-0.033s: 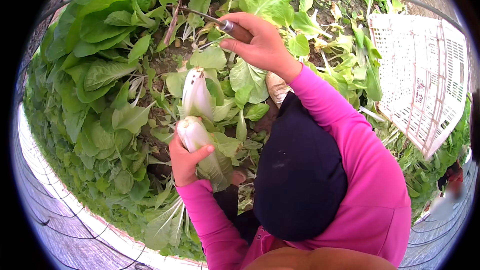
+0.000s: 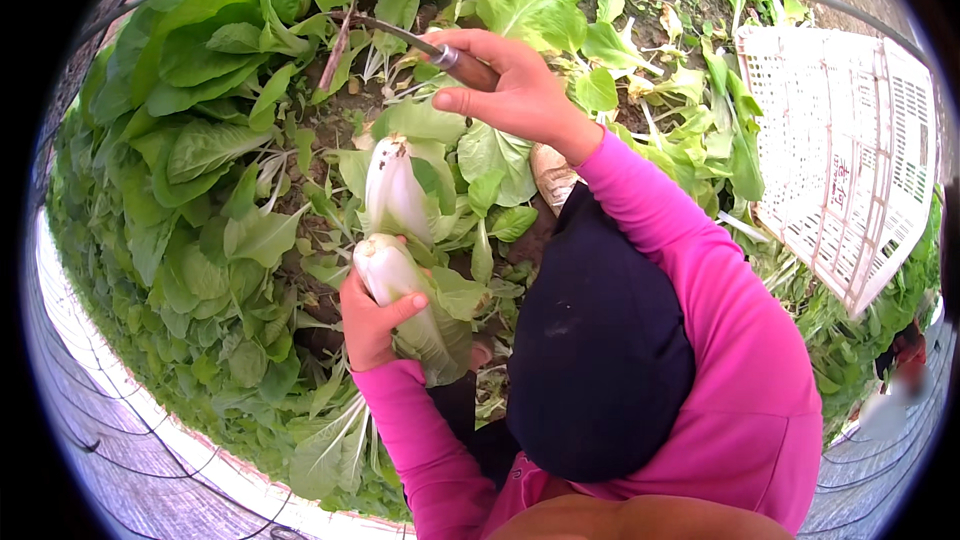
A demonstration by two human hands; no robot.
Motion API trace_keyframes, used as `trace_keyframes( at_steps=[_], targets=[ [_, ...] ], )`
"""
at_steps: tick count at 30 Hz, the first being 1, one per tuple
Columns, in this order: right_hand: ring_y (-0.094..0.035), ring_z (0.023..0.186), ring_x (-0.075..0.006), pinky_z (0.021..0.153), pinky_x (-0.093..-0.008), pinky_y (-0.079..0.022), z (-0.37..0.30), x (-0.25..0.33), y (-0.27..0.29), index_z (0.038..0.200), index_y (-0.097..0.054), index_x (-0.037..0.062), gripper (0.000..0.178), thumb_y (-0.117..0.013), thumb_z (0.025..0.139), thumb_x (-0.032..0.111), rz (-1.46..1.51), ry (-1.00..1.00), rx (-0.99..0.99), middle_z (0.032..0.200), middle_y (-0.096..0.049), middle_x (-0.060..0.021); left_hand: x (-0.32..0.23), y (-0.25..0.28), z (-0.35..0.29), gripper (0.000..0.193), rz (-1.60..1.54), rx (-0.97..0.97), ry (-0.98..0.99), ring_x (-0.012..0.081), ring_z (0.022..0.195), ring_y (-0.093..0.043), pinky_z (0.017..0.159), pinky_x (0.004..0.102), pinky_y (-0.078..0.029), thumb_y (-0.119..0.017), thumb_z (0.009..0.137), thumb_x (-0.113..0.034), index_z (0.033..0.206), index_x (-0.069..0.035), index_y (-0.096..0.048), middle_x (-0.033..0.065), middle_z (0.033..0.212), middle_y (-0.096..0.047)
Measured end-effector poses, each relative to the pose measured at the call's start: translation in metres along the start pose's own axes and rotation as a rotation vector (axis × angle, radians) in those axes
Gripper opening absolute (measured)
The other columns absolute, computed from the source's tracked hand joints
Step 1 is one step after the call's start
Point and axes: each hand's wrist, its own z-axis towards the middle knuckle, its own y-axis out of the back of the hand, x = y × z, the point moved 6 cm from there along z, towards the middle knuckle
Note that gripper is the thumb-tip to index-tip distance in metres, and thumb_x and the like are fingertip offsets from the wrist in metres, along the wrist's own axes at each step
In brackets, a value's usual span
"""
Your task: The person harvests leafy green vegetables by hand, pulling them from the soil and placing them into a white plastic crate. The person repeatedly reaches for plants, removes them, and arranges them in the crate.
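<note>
My left hand is wrapped round a pale head of cabbage, its white cut base pointing up and away and its green leaves trailing toward my body. Just beyond it, a second cabbage head lies on leaves, with dark specks on its white base. At the upper middle, my right hand grips a knife by its wooden handle, the thumb held off it. The knife's thin, slightly curved blade points left over the plants, apart from both heads; its tip is hard to make out among the leaves.
Dense leafy plants fill the left side. A white slatted crate stands at the right. My dark-clothed knee and brown-and-white shoe are close to the heads. Loose leaves cover the soil at the far side.
The knife and my right hand have dipped slightly nearer, and the thumb has lowered away from the handle. My left hand and the cabbage in it have barely shifted.
</note>
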Motion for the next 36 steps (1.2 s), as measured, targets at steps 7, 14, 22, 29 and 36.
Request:
trace_keyframes(
  at_steps=[7, 14, 22, 29, 36],
  targets=[
    [-0.057, 0.099, -0.0104, 0.088, -0.0266, -0.045, -0.01, -0.015, -0.021, 0.112, -0.054, 0.0027, 0.042, -0.074, 0.076, 0.012, 0.223, -0.365, 0.315, 0.103, -0.061, -0.0022, 0.009, -0.011, 0.008, 0.073, -0.121, 0.113, 0.069, 0.0227, 0.079, -0.062, 0.076, 0.0322, -0.048, -0.08, 0.053, -0.013, 0.116, 0.005, -0.049, 0.0143, 0.088, -0.062],
    [-0.064, 0.087, -0.0154, 0.072, -0.0252, -0.049, -0.008, -0.008, -0.009, 0.103, -0.058, 0.006, 0.038, -0.074, 0.074, 0.024, -0.586, -0.219, 0.218, 0.091, -0.066, -0.0024, 0.002, -0.006, 0.012, 0.065, 0.042, -0.024, 0.052, 0.0146, 0.087, -0.056, 0.081, 0.0275, -0.044, -0.081, 0.057, -0.01, 0.114, 0.003, -0.053, 0.0065, 0.098, -0.06],
    [-0.061, 0.091, -0.0215, 0.074, -0.0315, -0.05, -0.006, 0.005, 0.006, 0.098, -0.062, 0.0139, 0.038, -0.077, 0.066, 0.027, -1.03, 0.308, -0.097, 0.102, -0.064, -0.0036, -0.015, -0.008, 0.011, 0.057, 0.323, -0.13, -0.082, 0.0179, 0.089, -0.056, 0.081, 0.0291, -0.044, -0.08, 0.059, -0.013, 0.109, 0.003, -0.057, 0.0082, 0.103, -0.057],
    [-0.055, 0.075, -0.0055, 0.058, -0.0172, -0.042, -0.025, -0.049, -0.006, 0.112, -0.048, 0.0049, 0.059, -0.081, 0.068, 0.029, 0.261, -0.561, 0.004, 0.096, -0.061, -0.0027, -0.035, -0.064, 0.015, 0.055, 0.69, -0.093, -0.353, 0.0294, 0.105, -0.053, 0.089, 0.0352, -0.044, -0.078, 0.059, -0.012, 0.11, -0.003, -0.06, 0.017, 0.125, -0.045],
    [-0.055, 0.088, -0.0084, 0.079, -0.025, -0.048, -0.011, -0.01, 0.008, 0.11, -0.048, -0.0005, 0.061, -0.084, 0.064, 0.016, 0.193, -0.177, -0.113, 0.1, -0.055, -0.0041, -0.04, -0.045, 0.003, 0.063, 0.301, -0.128, -0.299, 0.0262, 0.116, -0.049, 0.09, 0.0345, -0.045, -0.077, 0.063, -0.006, 0.121, -0.001, -0.053, 0.0179, 0.14, -0.033]
  ],
)
